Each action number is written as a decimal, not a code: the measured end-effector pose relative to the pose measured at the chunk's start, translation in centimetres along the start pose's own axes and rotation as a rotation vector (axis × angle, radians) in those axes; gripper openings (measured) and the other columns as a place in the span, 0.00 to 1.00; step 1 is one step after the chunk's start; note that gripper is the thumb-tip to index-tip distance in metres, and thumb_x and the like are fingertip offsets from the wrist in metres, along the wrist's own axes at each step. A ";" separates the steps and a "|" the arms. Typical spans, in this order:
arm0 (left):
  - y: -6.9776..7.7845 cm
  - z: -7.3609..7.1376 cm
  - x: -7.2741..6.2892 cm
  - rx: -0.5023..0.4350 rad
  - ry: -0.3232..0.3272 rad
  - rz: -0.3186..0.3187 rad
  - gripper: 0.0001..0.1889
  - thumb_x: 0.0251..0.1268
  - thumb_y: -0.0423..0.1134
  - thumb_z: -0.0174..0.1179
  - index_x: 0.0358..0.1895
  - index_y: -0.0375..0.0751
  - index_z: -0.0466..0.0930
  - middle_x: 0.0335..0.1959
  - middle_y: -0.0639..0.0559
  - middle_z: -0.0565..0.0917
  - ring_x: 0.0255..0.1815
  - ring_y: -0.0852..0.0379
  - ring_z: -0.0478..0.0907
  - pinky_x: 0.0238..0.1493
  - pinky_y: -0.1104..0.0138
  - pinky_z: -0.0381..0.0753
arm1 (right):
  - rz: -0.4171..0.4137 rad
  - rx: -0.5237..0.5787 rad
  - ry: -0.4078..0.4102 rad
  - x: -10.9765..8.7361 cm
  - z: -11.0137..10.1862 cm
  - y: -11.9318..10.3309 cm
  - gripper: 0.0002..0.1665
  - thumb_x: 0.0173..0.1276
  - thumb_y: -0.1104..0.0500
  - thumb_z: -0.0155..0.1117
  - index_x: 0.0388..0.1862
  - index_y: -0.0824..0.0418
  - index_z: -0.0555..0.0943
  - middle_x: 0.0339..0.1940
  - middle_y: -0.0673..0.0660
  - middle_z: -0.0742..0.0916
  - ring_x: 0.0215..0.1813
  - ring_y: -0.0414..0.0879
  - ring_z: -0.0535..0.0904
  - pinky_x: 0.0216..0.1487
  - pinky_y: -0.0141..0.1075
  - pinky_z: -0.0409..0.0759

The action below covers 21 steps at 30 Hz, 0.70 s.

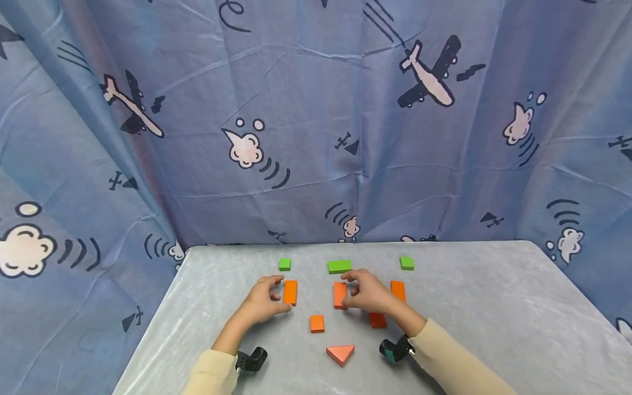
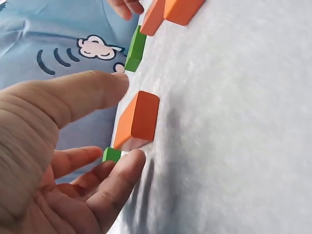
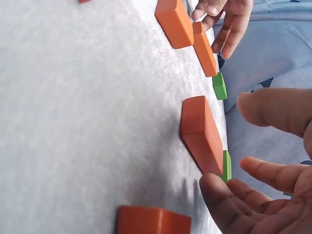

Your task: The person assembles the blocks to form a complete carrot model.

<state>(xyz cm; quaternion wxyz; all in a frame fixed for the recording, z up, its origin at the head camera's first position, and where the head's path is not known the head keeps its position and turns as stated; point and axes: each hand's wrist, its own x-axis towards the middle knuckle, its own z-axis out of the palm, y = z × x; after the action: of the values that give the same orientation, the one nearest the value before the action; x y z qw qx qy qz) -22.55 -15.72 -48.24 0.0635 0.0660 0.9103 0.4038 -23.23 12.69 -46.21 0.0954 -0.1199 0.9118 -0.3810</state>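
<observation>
Your left hand (image 1: 263, 303) is wide, thumb and fingers parted around the left orange bar (image 1: 290, 294) on the grey tabletop (image 1: 474, 318); contact is unclear. The left green block (image 1: 285, 264) sits behind. Next come 1 orange square block (image 1: 317, 323), 1 green bar (image 1: 339, 267) at the back, the coral bar (image 1: 339, 295) before it and 1 coral triangle (image 1: 340, 354) nearest you. Your right hand (image 1: 369, 294), also wide, frames the coral bar, contact unclear. Your forearm partly hides 1 red block (image 1: 378, 321) and the right orange bar (image 1: 398, 290); the right green block (image 1: 407, 263) lies farther back.
</observation>
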 end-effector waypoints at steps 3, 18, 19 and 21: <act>0.1 0.0 0.4 0.016 -0.027 -0.013 0.42 0.44 0.41 0.76 0.67 0.38 0.69 0.57 0.43 0.75 0.37 0.59 0.74 0.38 0.66 0.74 | 0.012 0.001 -0.010 0.2 0.3 0.0 0.37 0.46 0.60 0.79 0.58 0.63 0.78 0.53 0.60 0.79 0.38 0.44 0.74 0.37 0.35 0.74; 0.5 0.0 1.6 0.021 -0.075 -0.055 0.41 0.39 0.40 0.78 0.64 0.42 0.72 0.55 0.45 0.76 0.37 0.59 0.75 0.40 0.66 0.75 | 0.014 -0.011 -0.014 0.9 0.9 0.1 0.35 0.42 0.64 0.80 0.53 0.61 0.80 0.46 0.56 0.78 0.36 0.43 0.72 0.37 0.34 0.72; 0.5 0.0 1.6 0.017 -0.079 -0.057 0.41 0.39 0.39 0.78 0.64 0.42 0.72 0.55 0.46 0.76 0.38 0.59 0.75 0.40 0.66 0.75 | 0.013 -0.009 -0.014 0.9 1.0 0.1 0.35 0.42 0.65 0.80 0.53 0.61 0.80 0.45 0.56 0.78 0.36 0.43 0.72 0.36 0.34 0.72; 0.4 0.0 1.6 0.013 -0.085 -0.060 0.40 0.38 0.38 0.78 0.63 0.43 0.73 0.55 0.46 0.75 0.38 0.58 0.75 0.40 0.66 0.76 | 0.018 -0.007 -0.014 1.0 1.1 0.2 0.35 0.41 0.65 0.80 0.52 0.61 0.80 0.45 0.56 0.78 0.36 0.43 0.72 0.36 0.34 0.72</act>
<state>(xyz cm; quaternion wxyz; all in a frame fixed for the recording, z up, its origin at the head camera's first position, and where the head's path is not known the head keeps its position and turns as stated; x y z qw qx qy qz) -24.11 -15.16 -48.05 0.1139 0.0563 0.9109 0.3926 -23.89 11.76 -47.18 0.1045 -0.1148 0.9135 -0.3760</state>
